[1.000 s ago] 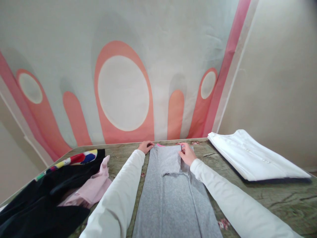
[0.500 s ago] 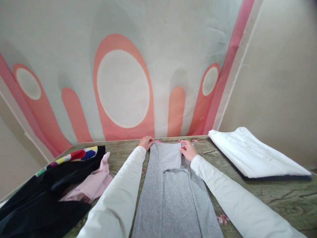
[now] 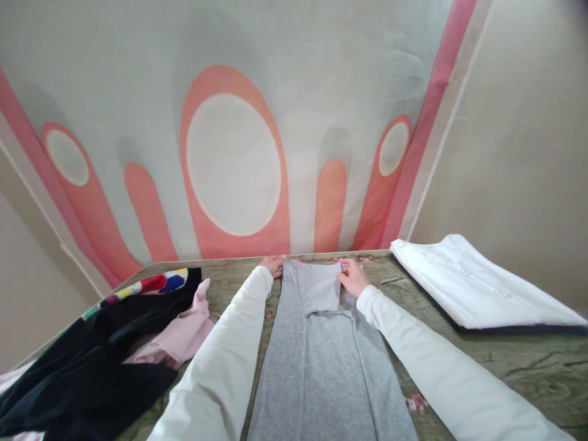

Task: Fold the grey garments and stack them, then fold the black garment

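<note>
A grey garment, folded lengthwise into a long strip, lies before me with its narrow end near the table's far edge. A folded-over flap covers its upper part, and a bit of pink shows at the top left corner. My left hand is at that corner, fingers closed on the cloth edge. At the flap's right edge, my right hand pinches the grey fabric between thumb and fingers. Both sleeves are white.
The wood-patterned table has small printed flowers. Folded white clothes lie at the right, with a dark layer underneath. To the left are a black garment with a colourful band and a pink cloth. A painted wall stands behind.
The view has shifted slightly, moving the clothes a little to the right in it. Both hands stay at the garment's far end; the left fingers look slightly lower around the corner.
</note>
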### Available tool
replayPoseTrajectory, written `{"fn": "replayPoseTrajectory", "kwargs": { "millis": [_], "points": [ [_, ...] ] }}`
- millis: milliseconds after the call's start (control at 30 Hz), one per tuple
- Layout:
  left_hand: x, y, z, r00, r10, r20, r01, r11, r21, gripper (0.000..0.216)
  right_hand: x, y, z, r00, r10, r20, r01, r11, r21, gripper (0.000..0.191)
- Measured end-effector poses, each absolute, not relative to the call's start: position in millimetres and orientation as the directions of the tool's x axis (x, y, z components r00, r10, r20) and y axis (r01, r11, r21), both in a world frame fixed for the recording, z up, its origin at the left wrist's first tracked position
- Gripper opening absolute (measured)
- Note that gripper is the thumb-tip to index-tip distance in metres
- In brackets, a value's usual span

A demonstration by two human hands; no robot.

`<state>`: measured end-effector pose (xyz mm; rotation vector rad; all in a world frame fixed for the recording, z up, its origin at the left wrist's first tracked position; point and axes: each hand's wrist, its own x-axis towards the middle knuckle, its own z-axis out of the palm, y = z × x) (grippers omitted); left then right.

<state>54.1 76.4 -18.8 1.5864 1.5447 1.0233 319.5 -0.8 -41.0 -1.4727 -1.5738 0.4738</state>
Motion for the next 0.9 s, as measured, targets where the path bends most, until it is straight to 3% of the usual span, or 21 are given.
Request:
{"fn": "replayPoseTrajectory", "kwargs": {
  "millis": [200, 433, 733, 900],
  "points": [
    [55, 74, -24, -0.031, 0.996, 0.088, 0.494, -0.061, 0.867, 0.047, 313, -8, -37, 0.105, 0.935, 0.338, 0.703, 0.171, -0.690, 0.037],
    [63, 71, -27, -0.013, 0.956, 0.292, 0.711, -0.197, 0.676, 0.037, 308, -18, -31, -0.038, 0.883, 0.468, 0.883, 0.249, -0.399, 0.041],
    [41, 65, -26, -0.041, 0.925, 0.377, 0.849, -0.166, 0.501, 0.030, 375, 0, -30, 0.088, 0.939, 0.333, 0.884, 0.080, -0.461, 0.018],
    [35, 62, -26, -0.035, 0.908, 0.417, 0.874, -0.174, 0.453, 0.023, 361, -7, -31, 0.066, 0.945, 0.320, 0.884, 0.093, -0.458, 0.028]
  ]
}}
